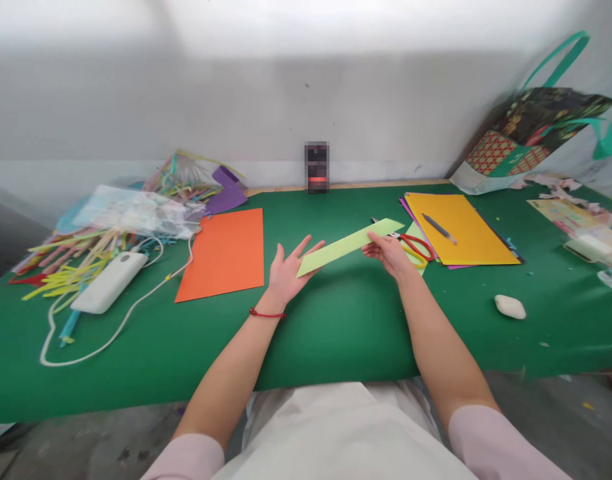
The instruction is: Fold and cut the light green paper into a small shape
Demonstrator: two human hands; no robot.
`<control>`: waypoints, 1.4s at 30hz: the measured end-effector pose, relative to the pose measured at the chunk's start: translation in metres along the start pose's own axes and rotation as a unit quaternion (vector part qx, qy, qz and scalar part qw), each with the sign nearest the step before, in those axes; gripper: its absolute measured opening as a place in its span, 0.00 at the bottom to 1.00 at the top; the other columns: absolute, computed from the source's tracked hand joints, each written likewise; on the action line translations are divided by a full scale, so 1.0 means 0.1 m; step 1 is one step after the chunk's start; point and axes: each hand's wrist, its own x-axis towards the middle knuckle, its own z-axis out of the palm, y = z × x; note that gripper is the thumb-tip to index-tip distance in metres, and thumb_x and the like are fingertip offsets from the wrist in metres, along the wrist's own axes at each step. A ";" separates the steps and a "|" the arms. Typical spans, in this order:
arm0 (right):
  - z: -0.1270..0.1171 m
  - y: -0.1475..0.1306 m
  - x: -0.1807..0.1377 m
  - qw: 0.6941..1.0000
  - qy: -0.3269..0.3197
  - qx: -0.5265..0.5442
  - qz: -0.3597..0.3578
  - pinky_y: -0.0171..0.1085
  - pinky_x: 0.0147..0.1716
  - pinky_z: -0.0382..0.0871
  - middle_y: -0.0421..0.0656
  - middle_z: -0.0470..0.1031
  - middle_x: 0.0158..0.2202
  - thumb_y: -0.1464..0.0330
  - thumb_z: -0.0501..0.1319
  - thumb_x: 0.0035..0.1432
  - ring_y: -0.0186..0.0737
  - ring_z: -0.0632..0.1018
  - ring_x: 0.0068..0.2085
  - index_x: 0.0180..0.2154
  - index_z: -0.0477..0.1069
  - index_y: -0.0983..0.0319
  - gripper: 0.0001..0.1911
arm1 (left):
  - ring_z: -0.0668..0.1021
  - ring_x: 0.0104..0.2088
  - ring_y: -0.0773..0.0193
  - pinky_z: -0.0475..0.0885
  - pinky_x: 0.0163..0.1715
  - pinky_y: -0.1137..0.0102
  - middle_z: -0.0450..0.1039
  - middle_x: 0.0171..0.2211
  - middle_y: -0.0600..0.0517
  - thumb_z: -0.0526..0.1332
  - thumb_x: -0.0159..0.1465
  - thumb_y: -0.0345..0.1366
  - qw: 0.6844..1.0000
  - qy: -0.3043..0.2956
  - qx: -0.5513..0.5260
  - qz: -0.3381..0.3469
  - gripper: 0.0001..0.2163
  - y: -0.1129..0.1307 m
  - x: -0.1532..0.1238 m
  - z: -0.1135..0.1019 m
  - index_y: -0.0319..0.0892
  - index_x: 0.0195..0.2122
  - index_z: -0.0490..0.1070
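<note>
A long light-green paper strip [341, 248] with slanted ends is held up over the table, tilted upward to the right. My right hand [386, 253] pinches it near its right end, thumb on top. Under the strip's left end lies my left hand [289, 270], palm up, its fingers stretched out and spread, the strip resting across them. Just beyond my right hand are red-and-yellow-handled scissors [420, 248], partly hidden by the strip and hand. A light-green paper scrap [415, 230] sits under the scissors.
Orange sheet [229, 253] left; yellow sheets [466, 227] with a pen [439, 228] right. A white power bank [111, 281] with its cable and a pile of paper strips [71, 257] lie far left. A white earbud case [510, 307] and a bag [521, 140] are right.
</note>
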 end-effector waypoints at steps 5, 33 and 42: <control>0.03 0.06 0.04 0.997 0.057 -0.041 -0.042 0.29 0.16 0.66 0.41 0.76 0.18 0.59 0.72 0.41 0.33 0.74 0.20 0.20 0.68 0.61 0.17 | 0.68 0.58 0.47 0.65 0.54 0.54 0.59 0.61 0.35 0.40 0.66 0.57 0.998 -0.014 -0.048 -0.034 0.34 -0.01 -0.02 0.02 0.37 0.66 0.49; 0.48 0.30 -0.18 0.992 -0.092 -0.072 -0.041 0.31 0.15 0.59 0.41 0.77 0.23 0.56 0.71 0.38 0.32 0.72 0.19 0.26 0.72 0.61 0.18 | 0.65 0.61 0.52 0.60 0.58 0.56 0.69 0.55 0.48 0.59 0.63 0.41 0.971 -0.025 0.233 0.042 0.11 -0.23 0.07 -0.11 0.45 0.45 0.74; 0.49 0.39 -0.18 0.990 -0.135 -0.048 -0.016 0.33 0.18 0.62 0.41 0.76 0.21 0.55 0.69 0.41 0.34 0.73 0.21 0.24 0.71 0.61 0.17 | 0.72 0.54 0.49 0.67 0.52 0.58 0.75 0.48 0.41 0.50 0.63 0.56 0.964 0.001 0.265 0.033 0.26 -0.23 0.12 -0.10 0.40 0.49 0.72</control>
